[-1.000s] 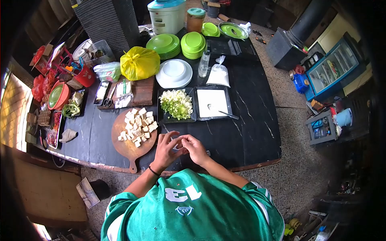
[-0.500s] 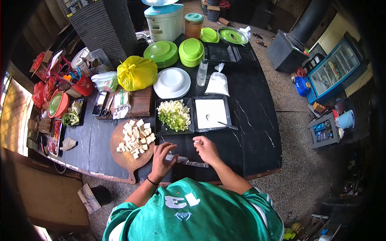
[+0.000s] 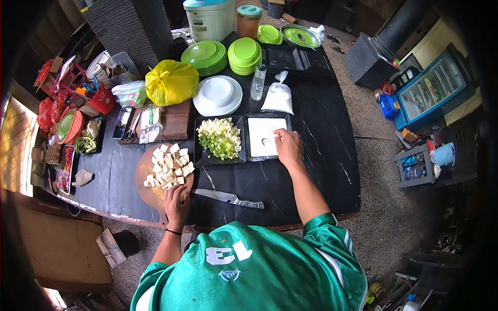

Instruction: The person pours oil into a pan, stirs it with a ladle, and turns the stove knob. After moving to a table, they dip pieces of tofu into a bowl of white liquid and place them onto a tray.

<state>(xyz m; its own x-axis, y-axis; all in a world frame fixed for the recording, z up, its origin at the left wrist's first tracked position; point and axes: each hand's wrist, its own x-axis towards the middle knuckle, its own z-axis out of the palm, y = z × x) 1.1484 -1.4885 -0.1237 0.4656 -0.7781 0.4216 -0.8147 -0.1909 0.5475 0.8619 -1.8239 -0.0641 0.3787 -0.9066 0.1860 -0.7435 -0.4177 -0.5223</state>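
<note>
My left hand [image 3: 177, 206] rests at the lower right edge of the round wooden board [image 3: 146, 194], fingers apart, just below a heap of white tofu-like cubes [image 3: 168, 166]. My right hand [image 3: 290, 147] is over the right side of a square black tray [image 3: 252, 158] holding white powder or batter [image 3: 262, 129]. Its fingers are curled together and cover where the spoon handle was; what they hold is hidden. A dark spot, perhaps the spoon's bowl, shows in the white. Between my hands lies a knife [image 3: 228, 197]. Left of that tray, another black tray [image 3: 220, 159] holds chopped greens [image 3: 220, 139].
Behind the trays stand stacked white plates [image 3: 218, 101], a clear bottle [image 3: 258, 83], a bag of white powder [image 3: 278, 97], a yellow bag [image 3: 171, 83] and green plates [image 3: 244, 56]. Scissors [image 3: 132, 128] lie on a wooden block [image 3: 175, 124] at the left.
My right hand has moved up and right to the white-filled tray. My left hand has shifted left from beside the knife to the board's edge. The view has shifted slightly.
</note>
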